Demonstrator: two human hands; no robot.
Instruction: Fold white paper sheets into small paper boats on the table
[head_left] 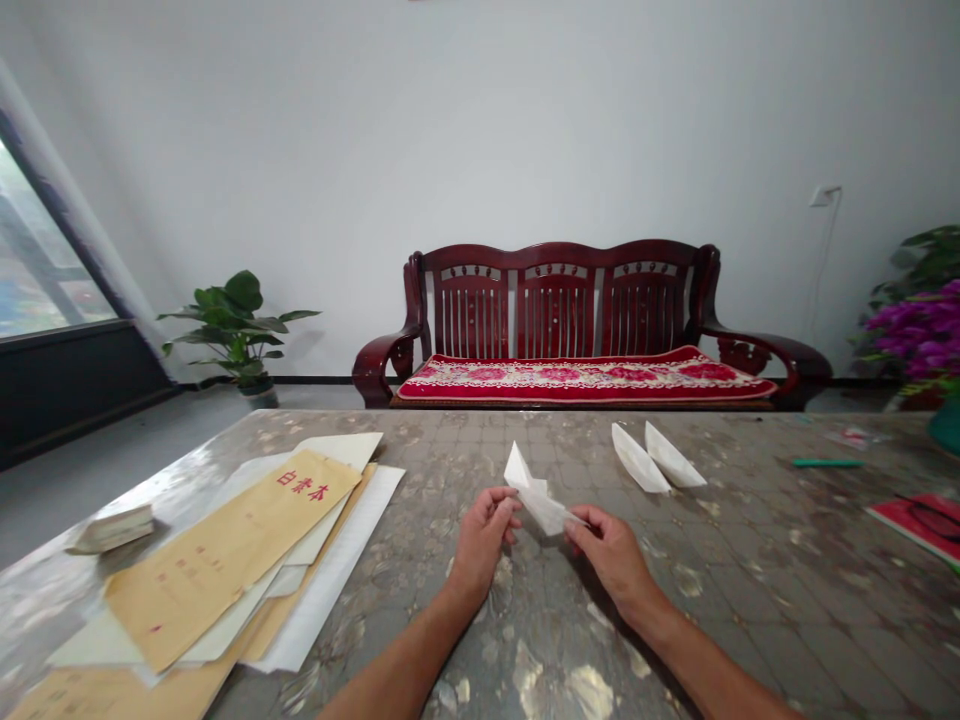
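Head view, inventory of items by position relative to the hands.

Left hand [484,540]: curled, thumb and fingers closed on one end of a folded white paper [541,503]. Right hand [611,555]: partly closed, thumb and forefinger pinching the other end of that paper. The paper bridges the small gap between the hands, with one pointed peak rising ahead of the left hand.

Just ahead of the right hand: two white paper boats [639,458], side by side and nearly touching, loose on the mottled stone-look surface [750,610].

Left of the left hand: a stack of kraft envelopes [232,560] with red print, over white sheets.

Far right of the right hand: a green pen [825,462] and a red booklet [926,525].

Risks: pulling the hands apart could tear the thin paper at a fold; an uneven pinch could skew its creases; a wide swing of the right hand could knock the light boats aside.
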